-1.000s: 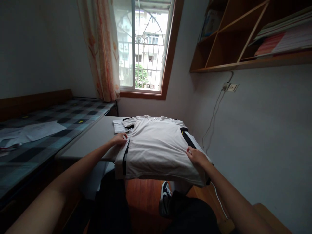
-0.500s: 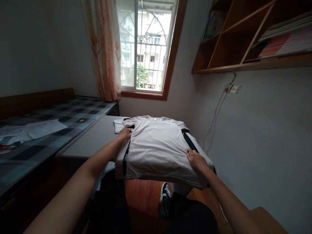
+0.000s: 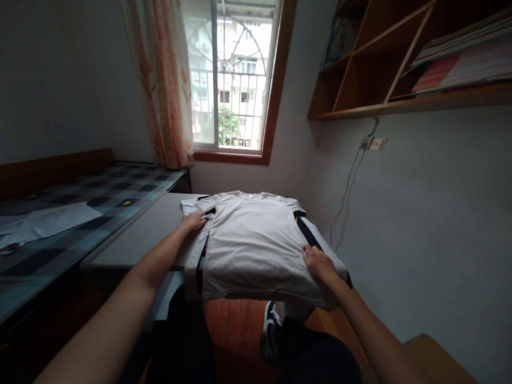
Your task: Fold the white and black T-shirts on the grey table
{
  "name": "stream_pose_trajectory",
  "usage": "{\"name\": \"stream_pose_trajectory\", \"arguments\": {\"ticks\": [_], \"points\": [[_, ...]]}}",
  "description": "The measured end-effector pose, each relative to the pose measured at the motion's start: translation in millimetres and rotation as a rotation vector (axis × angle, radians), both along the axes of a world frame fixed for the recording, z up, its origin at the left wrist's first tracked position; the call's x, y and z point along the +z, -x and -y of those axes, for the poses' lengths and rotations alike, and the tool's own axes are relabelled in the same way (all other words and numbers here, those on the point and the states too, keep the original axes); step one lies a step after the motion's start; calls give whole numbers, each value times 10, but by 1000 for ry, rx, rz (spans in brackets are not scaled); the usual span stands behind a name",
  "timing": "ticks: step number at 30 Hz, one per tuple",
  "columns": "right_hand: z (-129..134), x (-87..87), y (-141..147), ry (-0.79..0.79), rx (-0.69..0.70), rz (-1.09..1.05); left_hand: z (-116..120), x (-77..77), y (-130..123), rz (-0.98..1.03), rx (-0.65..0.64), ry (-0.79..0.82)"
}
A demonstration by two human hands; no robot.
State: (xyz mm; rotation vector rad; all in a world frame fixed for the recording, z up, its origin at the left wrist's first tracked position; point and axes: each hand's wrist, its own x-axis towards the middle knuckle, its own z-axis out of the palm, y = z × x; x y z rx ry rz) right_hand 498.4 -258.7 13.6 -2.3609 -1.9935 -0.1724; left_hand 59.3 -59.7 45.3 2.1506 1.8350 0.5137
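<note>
A white T-shirt (image 3: 256,245) lies spread face up, its collar toward the window and its hem at the near table edge. Beneath it, black cloth (image 3: 310,234) and more white cloth (image 3: 190,207) show at both sides. My left hand (image 3: 194,220) is at the left sleeve, its fingers closed on the white cloth's edge there. At the shirt's right side edge, my right hand (image 3: 318,261) pinches the fabric of the top T-shirt.
The grey-white table (image 3: 136,234) extends left toward a bed with a checked cover (image 3: 100,186) and papers (image 3: 64,218). Wall shelves (image 3: 372,69) hang upper right, above a socket (image 3: 377,143) with cables. A shoe (image 3: 272,330) is below the table.
My left hand has shifted left, off the top shirt's side and onto the cloth by the sleeve. My right hand stays at the right edge. The view has turned slightly right.
</note>
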Motion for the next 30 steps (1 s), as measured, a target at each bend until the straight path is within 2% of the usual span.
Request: {"name": "stream_pose_trajectory", "arguments": {"ticks": [4, 8, 13, 17, 20, 23, 25, 27, 30], "points": [[2, -26, 5, -19, -6, 4, 42, -13, 20, -75, 12, 1], [-2, -7, 21, -78, -21, 69, 121, -76, -99, -137, -6, -7], [-55, 19, -49, -218, -198, 137, 258, -135, -243, -154, -60, 35], [-99, -17, -132, -187, -243, 78, 335, -178, -304, -236, -50, 99], [-124, -55, -161, -201, -153, 98, 329, -240, -332, -273, -39, 103], [-161, -101, -155, -222, 69, 94, 270, -322, -324, -281, -34, 81], [-195, -143, -139, -161, 185, 38, 220, -370, -296, -273, -30, 64], [-229, -190, -124, -85, 215, -24, 180, -399, -263, -251, -26, 63], [-262, -239, -113, -44, 186, -60, 151, -407, -225, -204, -24, 68]]}}
